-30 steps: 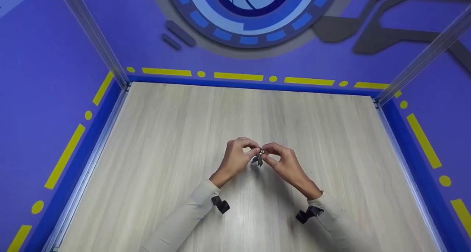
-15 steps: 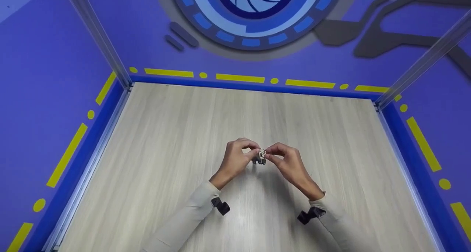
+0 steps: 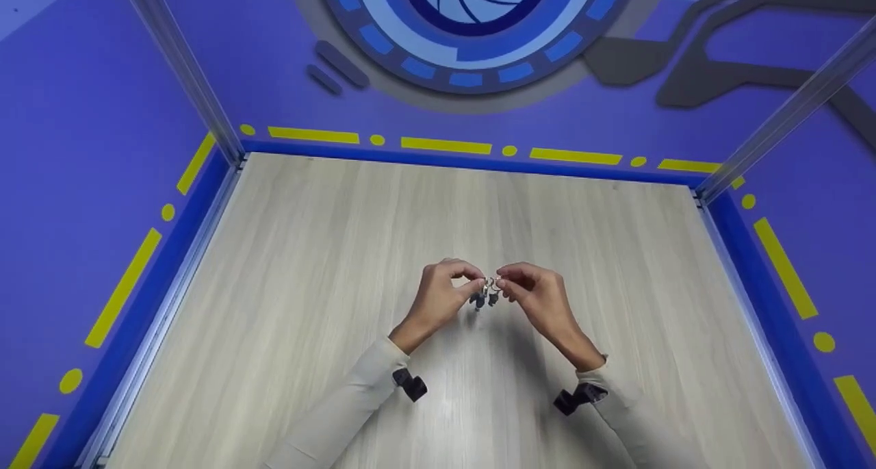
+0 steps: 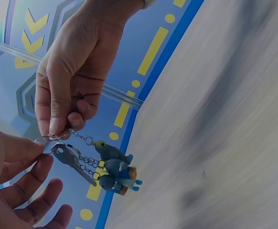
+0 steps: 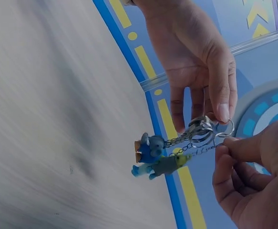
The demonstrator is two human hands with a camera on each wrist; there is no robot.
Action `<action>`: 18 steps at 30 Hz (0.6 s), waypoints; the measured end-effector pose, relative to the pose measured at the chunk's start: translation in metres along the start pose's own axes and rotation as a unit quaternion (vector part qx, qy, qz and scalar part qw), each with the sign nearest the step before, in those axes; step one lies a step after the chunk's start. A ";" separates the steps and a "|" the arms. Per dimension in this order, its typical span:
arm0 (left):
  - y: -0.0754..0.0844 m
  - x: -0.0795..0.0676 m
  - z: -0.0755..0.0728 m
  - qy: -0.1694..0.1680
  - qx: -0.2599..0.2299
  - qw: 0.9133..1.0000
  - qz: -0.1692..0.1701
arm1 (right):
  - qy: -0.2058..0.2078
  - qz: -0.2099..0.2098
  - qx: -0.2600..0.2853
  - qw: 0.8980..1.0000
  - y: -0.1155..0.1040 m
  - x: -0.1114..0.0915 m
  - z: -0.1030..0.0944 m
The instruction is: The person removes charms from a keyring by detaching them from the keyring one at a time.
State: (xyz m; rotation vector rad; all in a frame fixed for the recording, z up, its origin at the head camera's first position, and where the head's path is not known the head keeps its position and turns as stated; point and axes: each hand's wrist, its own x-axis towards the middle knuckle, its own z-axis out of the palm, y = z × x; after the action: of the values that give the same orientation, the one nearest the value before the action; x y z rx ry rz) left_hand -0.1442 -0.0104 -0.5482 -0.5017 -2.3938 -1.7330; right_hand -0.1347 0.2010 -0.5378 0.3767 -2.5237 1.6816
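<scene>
In the head view my left hand (image 3: 438, 292) and right hand (image 3: 540, 303) meet tip to tip above the table. Thumb and index finger of the left pinch a metal key ring; a key (image 4: 66, 156) hangs there with small chains. A grey elephant-like figure (image 5: 150, 147) in blue dangles on one chain. My right thumb and index finger pinch another small ring, from whose chain a green bird-like figure (image 5: 166, 165) with a yellow head hangs. The rings lie close together between the fingertips; whether they are linked I cannot tell. Fingertips partly cover both.
A pale wood-grain table (image 3: 328, 250) lies below the hands. Blue panels with yellow dashes (image 3: 445, 144) stand at its back and both sides, with clear posts (image 3: 171, 58) at the corners. Black cameras (image 3: 410, 385) sit on both wrists.
My right hand has shifted slightly right, widening the gap between the fingertips. One figure now hangs apart under the right hand; earlier the charms hung in one bunch. The left hand stays about in place.
</scene>
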 end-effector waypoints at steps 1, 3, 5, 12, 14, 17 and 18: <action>0.000 0.000 0.000 0.001 -0.001 1.000 -0.001 | -0.001 0.006 0.001 1.000 0.000 0.000 0.000; -0.001 0.000 0.000 0.002 -0.006 1.000 -0.004 | -0.004 0.014 -0.001 1.000 0.002 0.000 0.002; -0.001 0.000 -0.001 0.002 -0.010 1.000 -0.008 | -0.008 0.018 -0.001 1.000 0.003 0.000 0.002; -0.003 0.002 -0.003 -0.032 -0.019 0.999 -0.027 | -0.009 0.013 0.013 1.000 0.002 0.001 0.001; -0.005 0.002 -0.003 -0.047 -0.014 0.998 -0.032 | -0.011 0.009 0.010 1.000 0.001 0.002 0.001; -0.006 0.002 -0.002 -0.060 -0.004 0.997 -0.039 | -0.018 0.002 0.002 1.000 -0.001 0.002 0.003; -0.006 0.002 -0.002 -0.061 -0.001 0.997 -0.039 | -0.020 -0.001 -0.001 1.000 -0.001 0.003 0.003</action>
State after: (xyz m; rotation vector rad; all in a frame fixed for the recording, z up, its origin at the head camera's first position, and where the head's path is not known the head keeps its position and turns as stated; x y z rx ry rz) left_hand -0.1482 -0.0139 -0.5519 -0.5359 -2.5275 -1.7872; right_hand -0.1370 0.1975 -0.5379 0.4180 -2.5524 1.6869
